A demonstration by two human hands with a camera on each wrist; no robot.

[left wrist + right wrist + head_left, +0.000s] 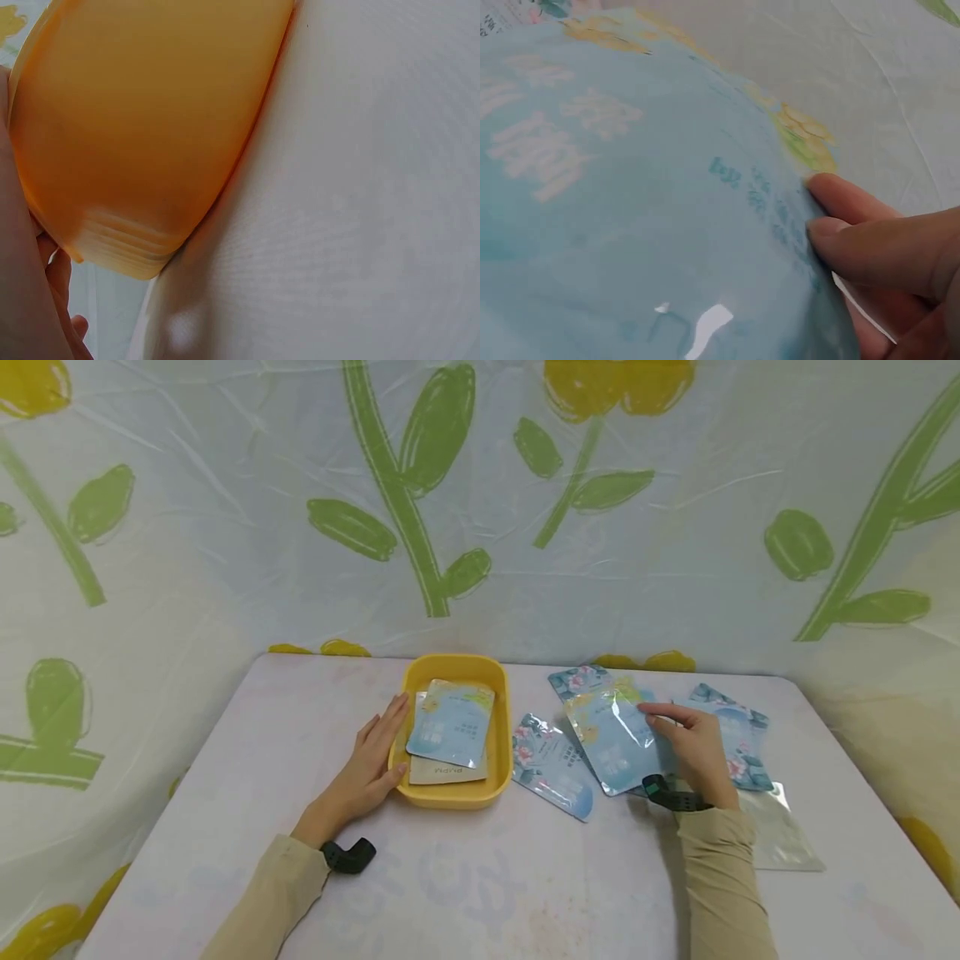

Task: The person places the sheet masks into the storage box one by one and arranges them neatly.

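Observation:
My left hand (365, 770) rests on the left side of a yellow plastic basin (450, 797), its fingers extended along the rim. Inside the basin, a light blue sachet (452, 724) lies over a beige packet (448, 775). On the right, my right hand (696, 745) pinches the edge of another light blue sachet (611, 745) between thumb and index finger. That sachet (652, 180) is tilted and glossy in the right wrist view, with yellow print near its edge. In the left wrist view the basin's outer wall (142, 135) shows beside the fingers.
A floral blue sachet (558, 770) lies between basin and right hand. More floral sachets (738, 745) lie to the right of that hand, with a silvery packet (783, 839) partly under the right arm. A flower-print sheet (600, 593) stands behind the table.

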